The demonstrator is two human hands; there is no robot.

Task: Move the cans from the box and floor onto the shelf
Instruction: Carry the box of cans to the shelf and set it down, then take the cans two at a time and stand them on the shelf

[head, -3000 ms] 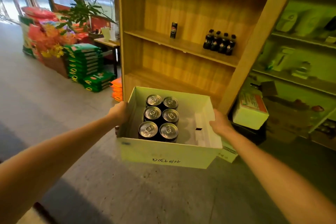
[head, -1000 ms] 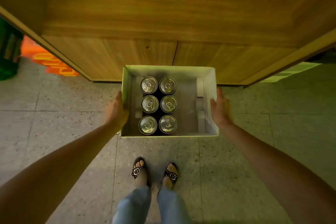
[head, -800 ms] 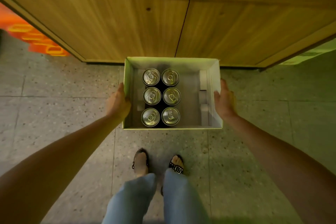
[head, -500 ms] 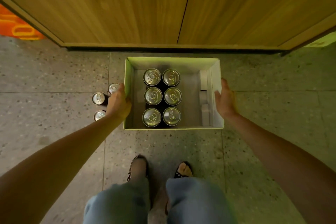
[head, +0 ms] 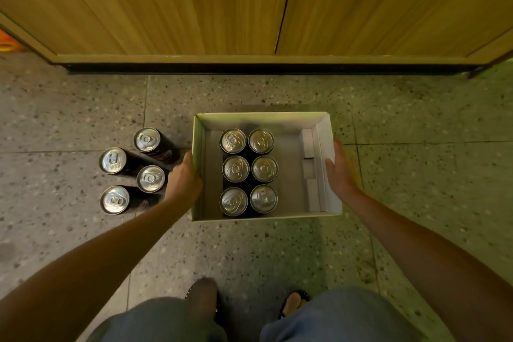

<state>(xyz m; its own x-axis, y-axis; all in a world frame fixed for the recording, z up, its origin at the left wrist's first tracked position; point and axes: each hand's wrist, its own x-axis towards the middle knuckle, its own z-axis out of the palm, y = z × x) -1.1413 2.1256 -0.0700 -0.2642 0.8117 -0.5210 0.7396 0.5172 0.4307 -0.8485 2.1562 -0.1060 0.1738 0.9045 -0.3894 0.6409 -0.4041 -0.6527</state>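
Your left hand and right hand are clamped on the sides of the cardboard box, six cans inside, four more cans on the floor beside. Nothing's shelved; all ten to go.

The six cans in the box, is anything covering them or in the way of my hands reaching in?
Nothing visible does. The box is open-topped, and the six cans stand upright with tops exposed. The left hand and right hand sit against its outer side walls.
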